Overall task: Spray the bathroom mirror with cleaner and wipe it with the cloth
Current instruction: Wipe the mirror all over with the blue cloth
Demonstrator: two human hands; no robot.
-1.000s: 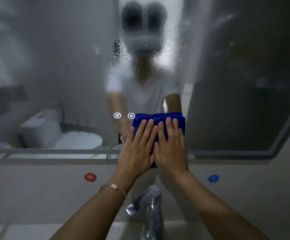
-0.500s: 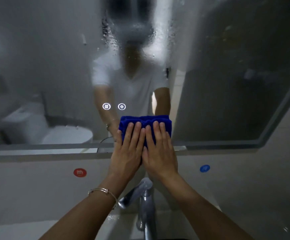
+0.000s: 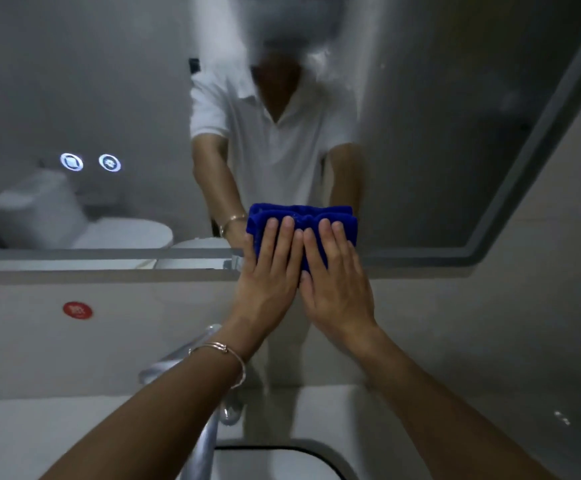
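A folded blue cloth (image 3: 301, 213) lies flat against the bathroom mirror (image 3: 438, 133) just above its lower frame. My left hand (image 3: 268, 278) and my right hand (image 3: 336, 285) press on the cloth side by side, fingers straight and pointing up. A thin bracelet circles my left wrist. The mirror reflects a person in a white shirt and the cloth. No spray bottle shows in this view.
Two lit round touch icons (image 3: 90, 162) glow on the mirror at the left. A chrome faucet (image 3: 206, 420) stands below my left forearm over a white basin (image 3: 282, 455). A red round sticker (image 3: 77, 310) sits on the wall under the mirror. A toilet shows in reflection.
Both hands slid the cloth down the mirror to its lower frame and to the right, away from the lit icons. The glass where droplets showed earlier is out of view.
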